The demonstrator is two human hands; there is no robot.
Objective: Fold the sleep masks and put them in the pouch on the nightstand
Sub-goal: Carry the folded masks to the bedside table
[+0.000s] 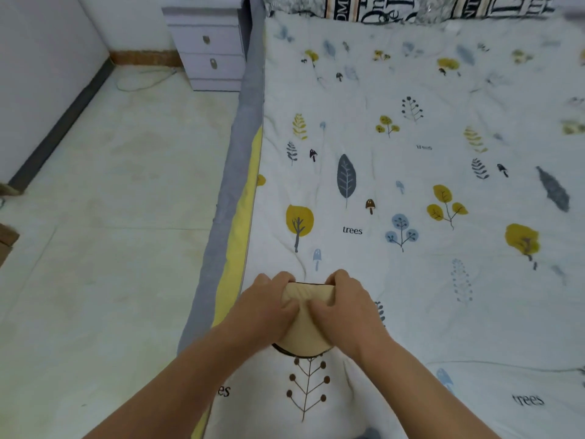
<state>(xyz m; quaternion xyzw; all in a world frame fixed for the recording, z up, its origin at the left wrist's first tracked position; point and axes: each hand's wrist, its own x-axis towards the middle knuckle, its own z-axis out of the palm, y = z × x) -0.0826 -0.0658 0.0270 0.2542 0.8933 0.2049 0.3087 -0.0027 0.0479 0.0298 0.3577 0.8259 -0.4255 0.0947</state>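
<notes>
A beige sleep mask (pixel 305 339) with a dark edge lies folded on the bed near its left side. My left hand (pixel 264 307) grips its left part and my right hand (pixel 343 307) grips its right part, thumbs pressed together on top. The fingers of both hands curl over the far edge of the mask. A white nightstand (pixel 209 49) with two drawers stands at the far left of the bed head. Its top is cut off by the frame, and no pouch shows.
The bed cover (pixel 411 185) is white with leaf and tree prints. A grey and yellow bed edge (pixel 235 217) runs along the left. Pillows (pixel 395 7) lie at the head. Pale floor tiles (pixel 110 217) and a loose cable (pixel 142 80) are on the left.
</notes>
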